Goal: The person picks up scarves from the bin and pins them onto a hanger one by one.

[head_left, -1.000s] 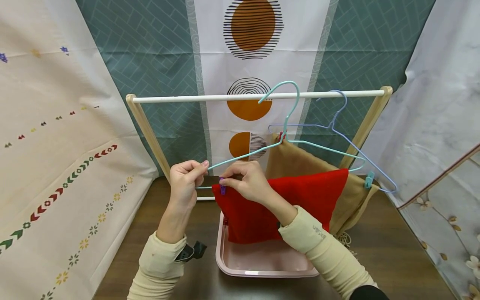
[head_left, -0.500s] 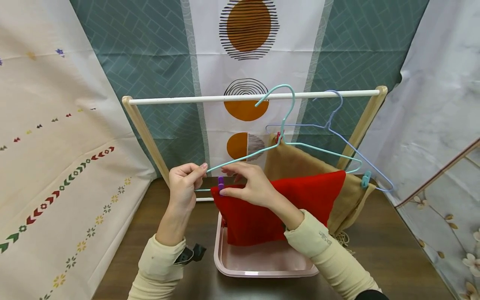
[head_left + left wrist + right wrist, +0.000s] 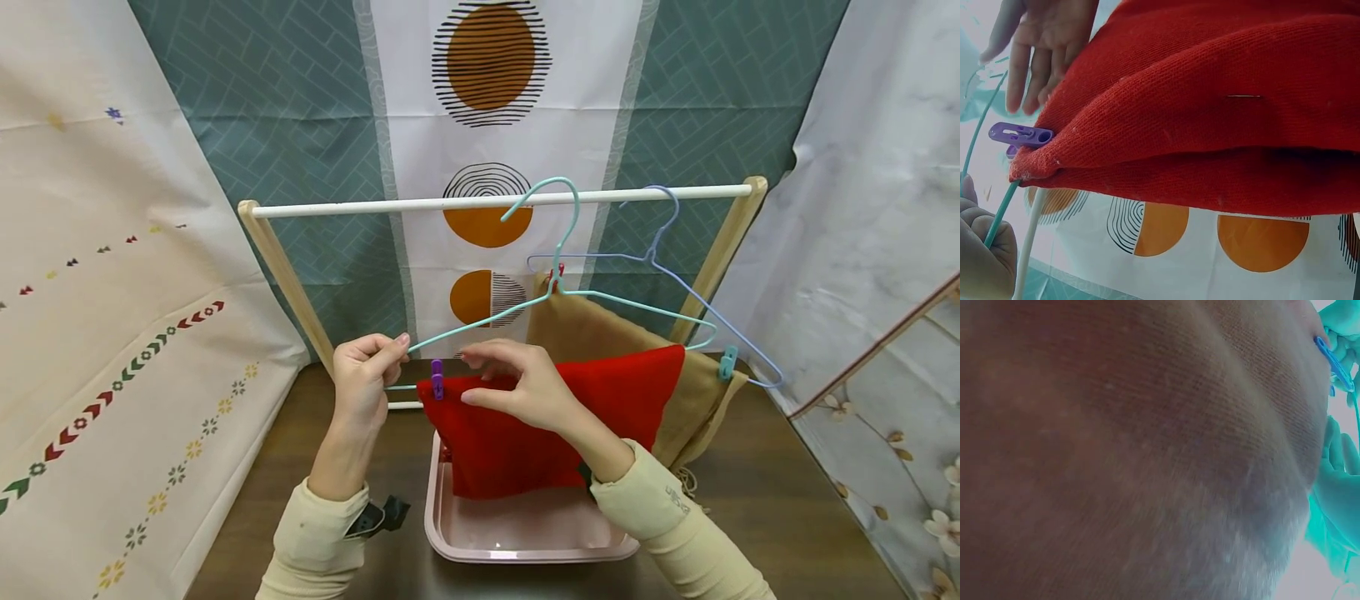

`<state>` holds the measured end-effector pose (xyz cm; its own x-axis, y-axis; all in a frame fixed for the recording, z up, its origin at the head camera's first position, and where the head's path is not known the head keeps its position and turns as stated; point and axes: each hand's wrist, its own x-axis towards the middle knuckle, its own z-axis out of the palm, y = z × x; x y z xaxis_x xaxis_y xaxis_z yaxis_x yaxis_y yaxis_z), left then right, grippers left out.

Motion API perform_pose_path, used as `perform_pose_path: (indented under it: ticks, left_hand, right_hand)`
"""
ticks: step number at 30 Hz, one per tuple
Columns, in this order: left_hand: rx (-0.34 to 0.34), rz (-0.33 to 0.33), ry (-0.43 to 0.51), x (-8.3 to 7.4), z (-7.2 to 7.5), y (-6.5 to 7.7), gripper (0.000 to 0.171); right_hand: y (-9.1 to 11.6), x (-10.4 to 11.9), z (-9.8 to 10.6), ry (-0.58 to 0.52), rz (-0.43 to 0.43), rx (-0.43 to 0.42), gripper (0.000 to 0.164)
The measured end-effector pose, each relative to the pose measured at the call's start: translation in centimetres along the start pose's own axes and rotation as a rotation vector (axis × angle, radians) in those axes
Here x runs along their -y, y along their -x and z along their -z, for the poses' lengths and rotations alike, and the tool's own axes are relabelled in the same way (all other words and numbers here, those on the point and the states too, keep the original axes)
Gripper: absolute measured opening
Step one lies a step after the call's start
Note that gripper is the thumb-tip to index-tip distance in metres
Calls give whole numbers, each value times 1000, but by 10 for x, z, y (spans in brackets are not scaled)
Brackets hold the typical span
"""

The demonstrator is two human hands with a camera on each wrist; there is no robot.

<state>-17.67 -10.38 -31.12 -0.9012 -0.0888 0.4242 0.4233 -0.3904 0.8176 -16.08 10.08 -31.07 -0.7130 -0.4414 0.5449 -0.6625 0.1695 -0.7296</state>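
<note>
At the left of centre in the head view, the person's left hand (image 3: 367, 375) pinches the left tip of a teal wire hanger (image 3: 600, 296) between thumb and curled fingers. In the left wrist view the same hand sits in the lower left corner, closed around the teal wire.

Just to the right of that hand, a purple clothes peg (image 3: 437, 378) clamps the left corner of a red cloth (image 3: 547, 425) to the hanger's lower bar. The red cloth is draped over that bar, across the middle of the frame, and its lower edge hangs over a pink tray (image 3: 525, 533) on the dark wooden table (image 3: 780, 508).

The right hand (image 3: 521, 385) hovers at the cloth's top edge, just right of the peg, fingers spread and relaxed, gripping nothing. In the right wrist view the cloth fills nearly the whole frame, blurred.

The teal hanger's hook is over a white rail (image 3: 360, 206) on a wooden frame, in the upper middle. Right of it hangs a pale blue hanger (image 3: 697, 287) carrying a tan cloth (image 3: 592, 329), with a red peg (image 3: 555, 273) at its upper left and a teal peg (image 3: 725, 363) at its right end.
</note>
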Motion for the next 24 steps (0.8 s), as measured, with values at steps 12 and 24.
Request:
perform_pose_path:
  ticks: [12,24]
  left_hand:
    - [9,-15,15,-1,4,2,34]
    - [3,-32,16,-2,9,2,37]
  right_hand:
    - [26,-2,14,-73,-55,28,38]
    - [47,-5,30,-39,-58,45,36]
